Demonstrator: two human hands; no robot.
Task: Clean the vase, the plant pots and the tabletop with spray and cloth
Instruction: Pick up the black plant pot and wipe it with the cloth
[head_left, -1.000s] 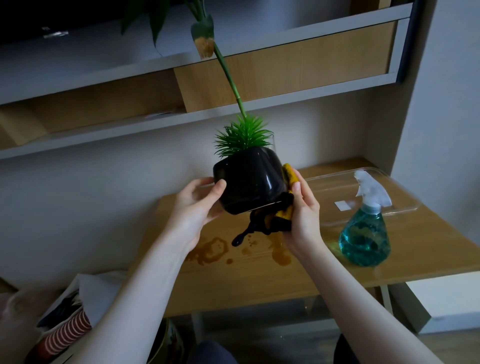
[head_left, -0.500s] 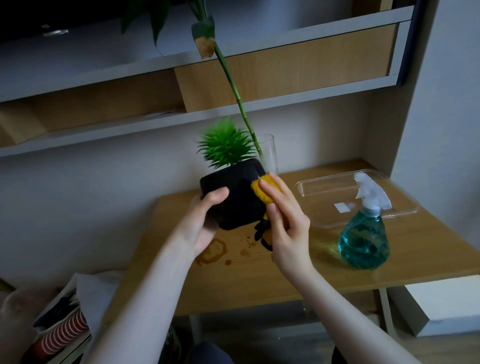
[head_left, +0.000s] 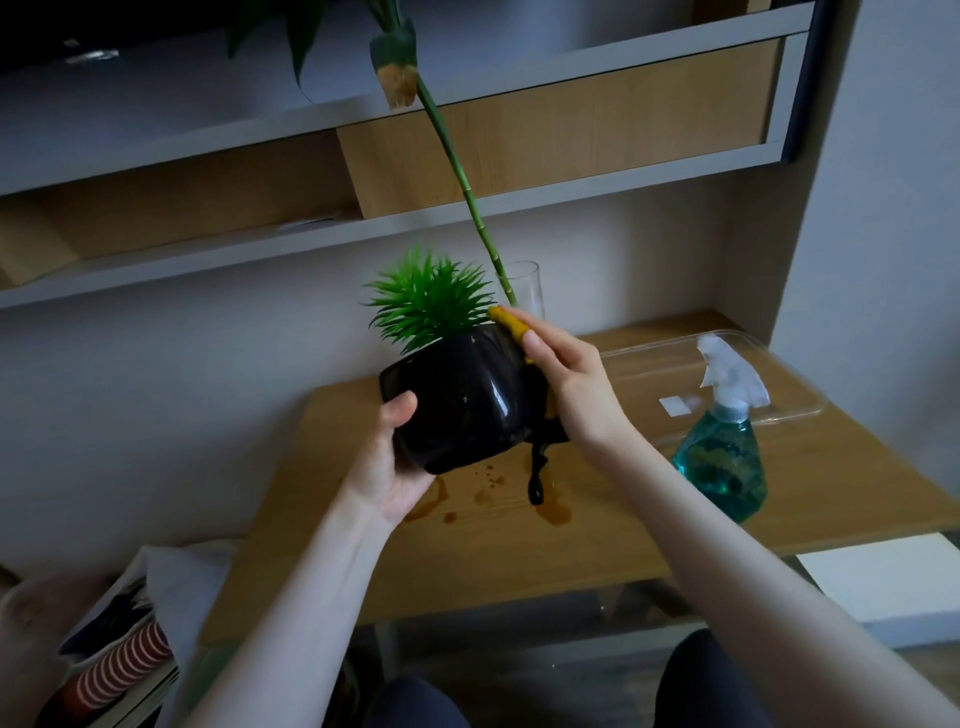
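A glossy black plant pot (head_left: 457, 400) with a spiky green plant is held in the air above the wooden tabletop (head_left: 519, 551), tilted to the left. My left hand (head_left: 384, 462) grips its lower left side, thumb on the front. My right hand (head_left: 566, 384) presses a yellow and black cloth (head_left: 511, 322) against the pot's upper right rim; a dark end of the cloth dangles below. A clear glass vase (head_left: 527, 286) with a long green stalk stands behind the pot. A teal spray bottle (head_left: 722, 457) stands at the right.
Brown liquid stains (head_left: 556, 512) lie on the tabletop under the pot. A clear plastic tray (head_left: 779, 410) sits at the back right. Shelves (head_left: 415, 218) run above the table. A bag with cloth and a striped item (head_left: 119, 660) is on the floor at the left.
The pot has been turned and tilted left in my left hand. My right hand with the cloth has slid up from the pot's right side to its upper rim.
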